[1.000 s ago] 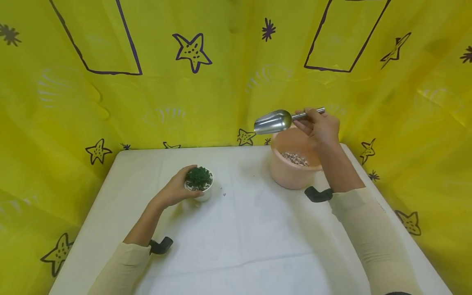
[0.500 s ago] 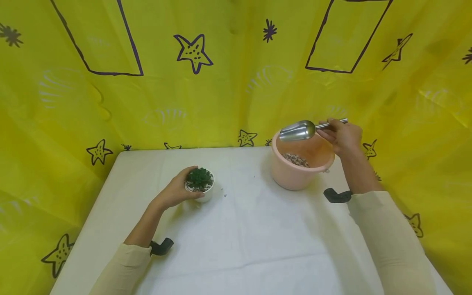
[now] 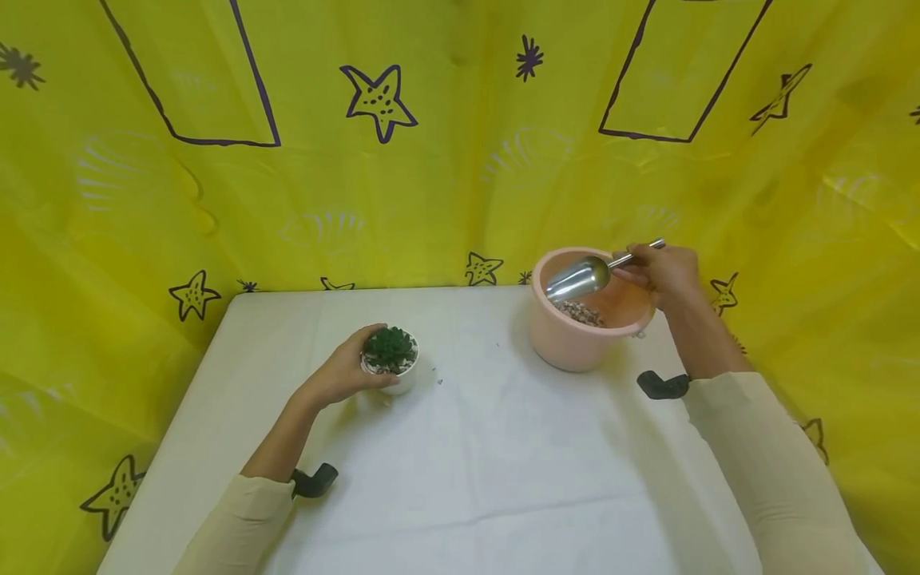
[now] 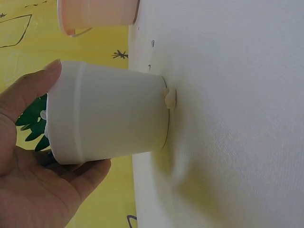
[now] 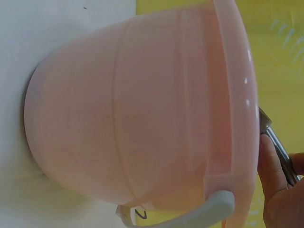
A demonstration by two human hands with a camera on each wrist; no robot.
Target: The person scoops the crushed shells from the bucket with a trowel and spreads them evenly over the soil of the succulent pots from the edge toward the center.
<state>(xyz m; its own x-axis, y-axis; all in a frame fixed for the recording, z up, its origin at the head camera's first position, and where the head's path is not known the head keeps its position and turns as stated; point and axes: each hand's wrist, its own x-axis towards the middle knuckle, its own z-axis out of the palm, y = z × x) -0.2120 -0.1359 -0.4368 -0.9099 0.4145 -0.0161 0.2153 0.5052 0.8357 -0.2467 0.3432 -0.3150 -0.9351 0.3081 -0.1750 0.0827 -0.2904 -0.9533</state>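
Note:
My left hand (image 3: 345, 370) grips a small white pot (image 4: 114, 111) round its rim, thumb on one side and fingers on the other. A green succulent (image 3: 388, 348) grows in it among pale pebbles. Over the pink bucket (image 3: 571, 345), my right hand (image 3: 668, 275) holds a metal scoop (image 3: 579, 279) by its handle. The scoop's bowl tilts down inside the bucket's mouth, close above the pebbles (image 3: 580, 312). In the right wrist view the bucket wall hides most of the scoop; only part of its handle (image 5: 280, 147) shows beside the fingers.
A white cloth (image 3: 460, 463) covers the table. Tiny crumbs (image 3: 439, 381) lie right of the pot, and a pale pebble (image 4: 170, 99) sits against its base. The bucket's handle (image 5: 209, 211) hangs down its side. A yellow curtain (image 3: 302, 200) stands behind the table.
My right hand has moved right and down with the scoop, whose bowl has dipped from above the bucket's rim into its mouth. The left hand and pot have stayed still.

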